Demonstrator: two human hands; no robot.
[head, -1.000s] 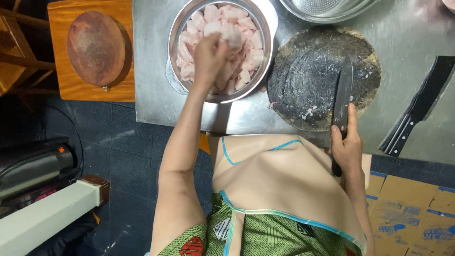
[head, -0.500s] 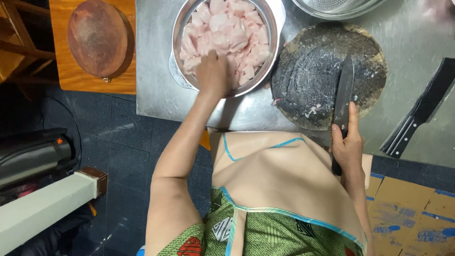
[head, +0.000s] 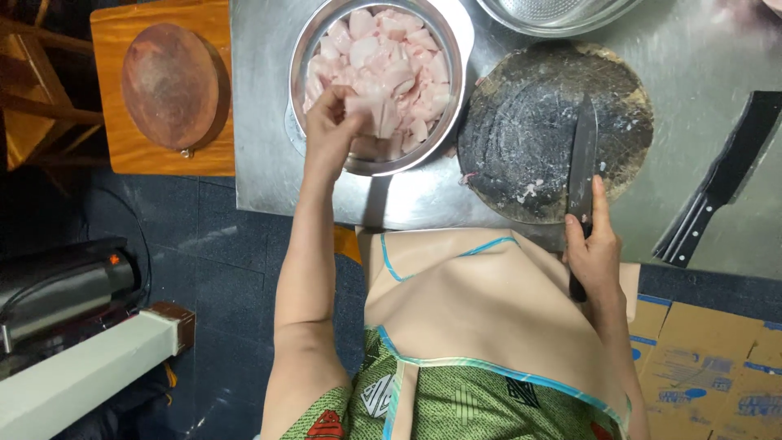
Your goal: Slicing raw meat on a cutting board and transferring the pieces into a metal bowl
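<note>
- Stainless steel counter (head: 269, 122) fills the top of the view, with dark floor tiles below it and flattened cardboard (head: 709, 350) on the floor at the lower right.
- Left hand (head: 330, 134) reaches over the near rim of a metal bowl (head: 456, 49); its fingers (head: 342, 102) are curled together, pinching a piece of pale pink raw meat (head: 383, 73) at the near edge of the heap.
- Beyond those fingers the bowl is nearly full of cut pieces, so a large share of the cutting looks done, as far as one can judge.
- Right hand (head: 595, 253) is wrapped shut around the handle of a knife (head: 580, 155), forefinger laid along the spine; the blade runs away from the fingers and rests flat on a round dark chopping block (head: 529, 122).
- Ahead of the knife fingers the block carries only small pale scraps, with no whole piece waiting; whether more meat remains uncut cannot be told.
- Off to the right of the knife hand, well apart, a black-handled cleaver (head: 717, 187) lies unused on the counter.
- Left of the bowl hand, a round wooden board (head: 171, 85) sits on a wooden stool (head: 114, 49), bare.
</note>
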